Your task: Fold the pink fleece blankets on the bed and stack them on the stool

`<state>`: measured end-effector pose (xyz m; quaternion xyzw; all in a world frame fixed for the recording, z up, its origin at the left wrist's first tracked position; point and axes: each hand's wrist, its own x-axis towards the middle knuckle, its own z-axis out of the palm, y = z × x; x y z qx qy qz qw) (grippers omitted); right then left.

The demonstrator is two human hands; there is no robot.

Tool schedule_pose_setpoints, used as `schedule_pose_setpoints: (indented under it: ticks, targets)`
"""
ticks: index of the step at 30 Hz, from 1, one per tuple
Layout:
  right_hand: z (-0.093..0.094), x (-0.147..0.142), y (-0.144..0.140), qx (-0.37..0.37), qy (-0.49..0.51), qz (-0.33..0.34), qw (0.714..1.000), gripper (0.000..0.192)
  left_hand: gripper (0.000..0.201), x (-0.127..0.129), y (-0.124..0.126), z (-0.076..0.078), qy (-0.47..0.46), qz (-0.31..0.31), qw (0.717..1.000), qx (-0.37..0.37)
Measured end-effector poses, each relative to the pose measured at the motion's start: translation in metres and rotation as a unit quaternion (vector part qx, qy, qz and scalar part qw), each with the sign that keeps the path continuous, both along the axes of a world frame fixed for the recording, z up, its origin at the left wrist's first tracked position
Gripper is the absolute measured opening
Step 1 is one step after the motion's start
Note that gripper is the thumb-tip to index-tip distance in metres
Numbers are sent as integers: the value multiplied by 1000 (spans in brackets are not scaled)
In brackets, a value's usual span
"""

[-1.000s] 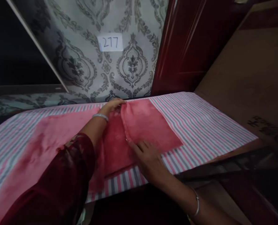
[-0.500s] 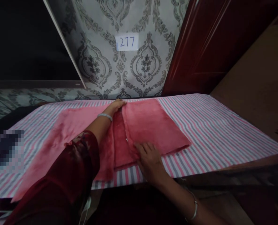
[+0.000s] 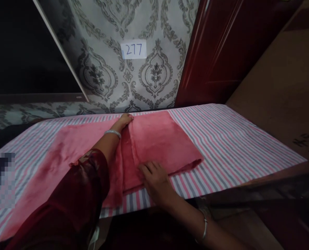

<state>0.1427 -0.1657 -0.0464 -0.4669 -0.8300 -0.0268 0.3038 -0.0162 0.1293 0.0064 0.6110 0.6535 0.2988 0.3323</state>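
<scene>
A: Item?
B: Cloth [image 3: 167,142], pink plush, right side folded over, on striped cover [image 3: 237,146]
A: Hands?
B: Left hand [image 3: 125,120], flap's far end; right hand [image 3: 154,178], near end; cannot tell whether either grips

dim light, grey damask wallpaper [image 3: 128,76], glossy dark-red door panel [image 3: 214,52]

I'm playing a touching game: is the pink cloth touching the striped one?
Touching: the head view shows the pink cloth lying on the striped cloth, edges against stripes.

The left grip [image 3: 125,120] and right grip [image 3: 156,182] touch a folded pink cloth [image 3: 164,137] on a striped cover [image 3: 229,142].
</scene>
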Motion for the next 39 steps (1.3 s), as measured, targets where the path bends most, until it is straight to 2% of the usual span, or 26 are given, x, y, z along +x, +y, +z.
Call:
schedule_pose_setpoints:
  ticks: [4, 7, 10, 12, 14, 15, 18, 21, 23, 25, 28, 31, 34, 39]
  targets:
    - [1, -2, 3, -17, -5, 5, 1000, 22, 10, 5, -6, 10, 18, -1, 1000, 20]
    - [3, -1, 4, -39, 11, 6, 999, 29, 26, 13, -17, 24, 30, -10, 998, 62]
    - [8, 3, 2, -58, 32, 0, 998, 38, 31, 20, -43, 37, 43, -59, 991, 109]
    - [12, 7, -2, -58, 43, 4, 997, 42, 24, 22, -77, 43, 60, -135, 979, 138]
    - [16, 14, -9, -45, 64, 21, 997, 44, 20, 21, -123, 44, 96, -253, 946, 180]
    - [18, 19, -13, -35, 78, 31, 996, 43, 20, 20, -148, 42, 107, -290, 930, 197]
    - [16, 44, -28, -4, 128, 31, 991, 32, 26, 13, -218, 26, 145, -367, 882, 256]
    - [6, 77, -41, 10, 162, -35, 986, 28, 49, 8, -255, 0, 197, -410, 828, 328]
    - [-2, 98, -47, 6, 168, -89, 982, 30, 51, 8, -260, -15, 229, -412, 804, 363]
    - [-8, 113, -49, -8, 158, -128, 979, 35, 39, 11, -257, -25, 244, -397, 801, 375]
    - [-12, 121, -47, -18, 127, -149, 980, 40, 23, 15, -251, -28, 230, -373, 825, 357]
    - [-12, 116, -41, -9, 103, -130, 986, 42, 17, 15, -248, -24, 188, -359, 856, 322]
    - [-11, 108, -35, -48, 85, -139, 985, 41, 13, 11, -244, -21, 145, -325, 883, 307]
    - [-3, 102, -25, -120, 44, -173, 976, 43, 11, 6, -240, -22, 122, -266, 897, 332]
